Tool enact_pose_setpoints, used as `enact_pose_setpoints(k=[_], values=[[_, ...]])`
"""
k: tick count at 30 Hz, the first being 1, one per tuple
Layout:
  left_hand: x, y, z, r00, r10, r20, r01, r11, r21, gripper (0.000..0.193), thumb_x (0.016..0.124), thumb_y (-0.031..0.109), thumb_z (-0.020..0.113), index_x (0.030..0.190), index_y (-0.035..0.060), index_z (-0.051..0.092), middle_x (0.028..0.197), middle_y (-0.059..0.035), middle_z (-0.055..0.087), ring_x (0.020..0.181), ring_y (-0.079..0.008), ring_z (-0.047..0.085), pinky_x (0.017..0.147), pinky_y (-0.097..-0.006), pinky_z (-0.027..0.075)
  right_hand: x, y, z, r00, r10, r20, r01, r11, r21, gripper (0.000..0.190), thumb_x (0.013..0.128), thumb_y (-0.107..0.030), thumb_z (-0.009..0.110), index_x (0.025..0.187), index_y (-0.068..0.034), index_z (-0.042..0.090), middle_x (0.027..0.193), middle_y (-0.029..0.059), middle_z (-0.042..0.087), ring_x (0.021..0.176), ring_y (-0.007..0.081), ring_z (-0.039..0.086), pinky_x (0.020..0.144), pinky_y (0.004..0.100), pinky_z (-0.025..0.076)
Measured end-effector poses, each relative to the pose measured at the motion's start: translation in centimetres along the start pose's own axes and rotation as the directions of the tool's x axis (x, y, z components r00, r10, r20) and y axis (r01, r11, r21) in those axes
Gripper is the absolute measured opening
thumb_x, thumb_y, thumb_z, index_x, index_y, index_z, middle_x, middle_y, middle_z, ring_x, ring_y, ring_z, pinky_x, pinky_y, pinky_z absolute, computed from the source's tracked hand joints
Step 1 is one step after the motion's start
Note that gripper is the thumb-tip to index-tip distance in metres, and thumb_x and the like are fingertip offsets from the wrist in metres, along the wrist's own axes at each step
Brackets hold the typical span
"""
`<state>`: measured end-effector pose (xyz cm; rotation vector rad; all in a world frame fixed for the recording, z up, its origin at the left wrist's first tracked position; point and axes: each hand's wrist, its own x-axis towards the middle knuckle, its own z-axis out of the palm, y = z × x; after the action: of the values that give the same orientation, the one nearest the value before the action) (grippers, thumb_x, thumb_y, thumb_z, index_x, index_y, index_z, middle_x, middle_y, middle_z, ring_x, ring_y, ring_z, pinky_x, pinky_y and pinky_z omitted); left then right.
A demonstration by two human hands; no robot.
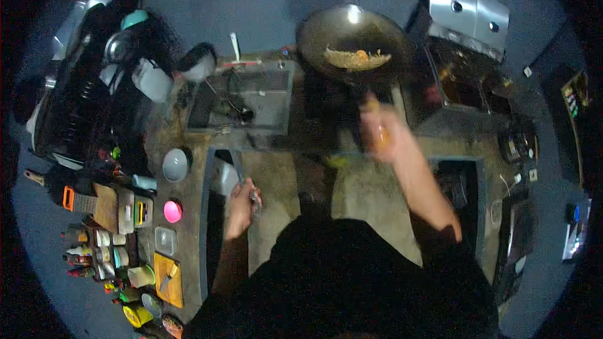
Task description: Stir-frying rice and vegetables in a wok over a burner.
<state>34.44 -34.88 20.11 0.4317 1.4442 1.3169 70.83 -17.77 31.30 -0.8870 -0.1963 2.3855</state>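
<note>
My right hand [380,136] is blurred and closed on the handle of a wok [311,47]. The dark wok is tilted up, its bowl facing me, with a mound of food [355,60] low inside it and a small orange piece on top. On the left, my left hand [242,202] is closed around a slim greyish utensil [238,169] that points away from me; blur hides what kind it is. The utensil is apart from the wok.
A sink [259,94] lies left of the wok. To the right stands a dark appliance with a steel panel [466,14]. The left counter holds a grey bowl [175,165], a pink bowl [173,211], a clear container [165,240] and a knife on a wooden cutting board [174,292].
</note>
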Motion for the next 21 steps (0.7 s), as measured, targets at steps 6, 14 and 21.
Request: enact_pose_setpoints(k=[6, 14, 21], values=[[-2.0, -2.9, -0.1, 0.998, 0.040, 0.049, -0.026, 0.966, -0.255, 0.027, 0.098, 0.031, 0.057, 0.082, 0.0099, 0.050, 0.063, -0.0021, 0.050, 0.054, -0.0143, 0.049, 0.047, -0.0298, 0.040, -6.5, 6.0, -5.0, 0.960, 0.255, 0.114, -0.270, 0.952, 0.147, 0.019, 0.091, -0.012, 0.057, 0.076, -0.014, 0.045, 0.056, -0.0080, 0.039, 0.044, 0.0031, 0.035, 0.041, 0.0222, 0.027], [-2.4, -0.4, 2.3, 0.991, 0.109, 0.073, -0.114, 0.991, 0.067, 0.020, 0.100, 0.026, 0.052, 0.087, 0.0109, 0.050, 0.062, -0.0011, 0.049, 0.050, -0.0146, 0.051, 0.047, -0.0298, 0.043, 3.8, -4.4, 2.5, 0.990, -0.114, -0.080, 0.110, 0.992, -0.056, 0.027, 0.084, -0.008, 0.063, 0.067, -0.015, 0.044, 0.052, -0.0052, 0.045, 0.040, 0.0079, 0.043, 0.038, 0.0212, 0.038], [-3.1, -2.2, 0.4, 0.983, 0.083, 0.164, -0.080, 0.997, -0.021, 0.018, 0.101, 0.024, 0.048, 0.087, 0.0108, 0.049, 0.063, -0.0010, 0.047, 0.052, -0.0128, 0.050, 0.049, -0.0282, 0.043, -5.6, 6.7, -6.1, 0.970, 0.219, 0.110, -0.223, 0.974, 0.031, 0.026, 0.090, -0.016, 0.059, 0.069, -0.016, 0.043, 0.057, -0.0076, 0.038, 0.045, 0.0051, 0.037, 0.040, 0.0226, 0.030]])
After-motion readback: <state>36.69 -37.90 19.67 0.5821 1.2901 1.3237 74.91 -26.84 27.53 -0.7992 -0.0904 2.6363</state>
